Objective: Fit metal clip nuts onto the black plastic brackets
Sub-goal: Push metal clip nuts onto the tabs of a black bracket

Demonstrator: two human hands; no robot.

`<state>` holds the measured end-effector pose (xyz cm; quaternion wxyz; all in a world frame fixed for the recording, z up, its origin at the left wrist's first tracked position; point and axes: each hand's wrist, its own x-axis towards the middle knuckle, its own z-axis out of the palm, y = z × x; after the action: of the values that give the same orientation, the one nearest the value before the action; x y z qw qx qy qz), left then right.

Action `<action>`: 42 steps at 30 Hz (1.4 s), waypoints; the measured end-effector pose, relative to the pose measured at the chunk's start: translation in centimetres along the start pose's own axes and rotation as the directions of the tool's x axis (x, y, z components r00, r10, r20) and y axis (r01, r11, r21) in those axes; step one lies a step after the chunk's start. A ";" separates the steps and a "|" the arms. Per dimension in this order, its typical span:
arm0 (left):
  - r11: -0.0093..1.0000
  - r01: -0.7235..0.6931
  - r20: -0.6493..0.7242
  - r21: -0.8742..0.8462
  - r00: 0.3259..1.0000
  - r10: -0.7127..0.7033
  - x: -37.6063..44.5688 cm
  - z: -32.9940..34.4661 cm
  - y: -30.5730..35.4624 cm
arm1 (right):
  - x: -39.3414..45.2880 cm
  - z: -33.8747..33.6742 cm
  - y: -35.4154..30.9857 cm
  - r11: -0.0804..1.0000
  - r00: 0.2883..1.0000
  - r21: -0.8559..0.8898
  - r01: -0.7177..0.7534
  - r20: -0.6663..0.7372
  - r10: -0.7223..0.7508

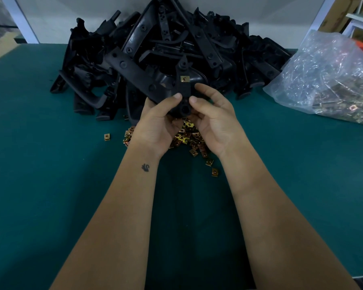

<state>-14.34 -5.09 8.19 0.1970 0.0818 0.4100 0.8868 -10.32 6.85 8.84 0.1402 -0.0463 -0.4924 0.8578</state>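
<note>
Both hands hold one black plastic bracket [147,80] above the green table. My left hand [159,120] grips its lower end from the left, thumb on top. From the right, my right hand [213,116] grips the same end, its thumb pressed on the bracket's face. A brass-coloured clip nut [184,78] sits on the bracket's upright tab, just above my thumbs. Under my hands lies a loose heap of clip nuts [189,137], partly hidden by them.
A big pile of black brackets [166,38] fills the back of the green table [50,185]. A clear plastic bag of clip nuts [331,80] lies at the right. A few stray nuts [107,137] lie around the heap.
</note>
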 end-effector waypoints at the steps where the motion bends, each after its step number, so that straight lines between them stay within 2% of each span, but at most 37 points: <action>1: 1.000 0.005 0.013 0.011 1.000 -0.005 -0.1 0.0 0.0 | -0.1 -0.1 -0.1 1.000 1.000 -0.027 -0.007 0.000 0.007; 16: 0.994 0.058 0.121 0.092 0.990 -0.069 -0.5 -0.1 0.1 | -0.3 -0.8 -0.6 0.998 0.999 -0.051 -0.031 0.024 0.032; 24: 0.984 0.018 0.141 0.176 0.989 -0.043 -0.5 0.0 -0.1 | -0.3 -0.5 -0.4 0.998 0.999 -0.045 -0.035 0.040 0.037; 30: 0.989 0.020 0.115 0.147 0.993 -0.037 -0.3 -0.1 -0.2 | 0.0 -0.2 -0.1 0.997 0.999 -0.068 0.034 0.017 -0.032; 34: 0.998 0.043 0.048 0.035 0.998 -0.044 -0.1 -0.1 -0.2 | 0.0 0.2 0.1 0.983 0.997 -0.165 0.077 0.016 -0.075; 38: 0.996 0.048 0.004 -0.072 0.999 -0.048 0.0 -0.3 -0.1 | -0.1 0.5 0.1 0.972 0.990 -0.205 0.116 -0.060 -0.130; 40: 0.985 0.050 -0.026 -0.167 0.998 -0.055 -0.1 -0.3 0.0 | -0.2 0.4 0.3 0.904 0.969 -0.386 0.182 -0.086 -0.231; 42: 0.979 0.036 -0.045 -0.200 0.998 -0.046 0.0 -0.4 0.0 | -0.4 0.6 0.7 0.776 0.944 -0.581 0.244 -0.040 -0.327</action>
<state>-14.48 -5.30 7.92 0.2122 0.0313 0.3256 0.9209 -10.16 5.92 8.47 0.2824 -0.0702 -0.7157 0.6349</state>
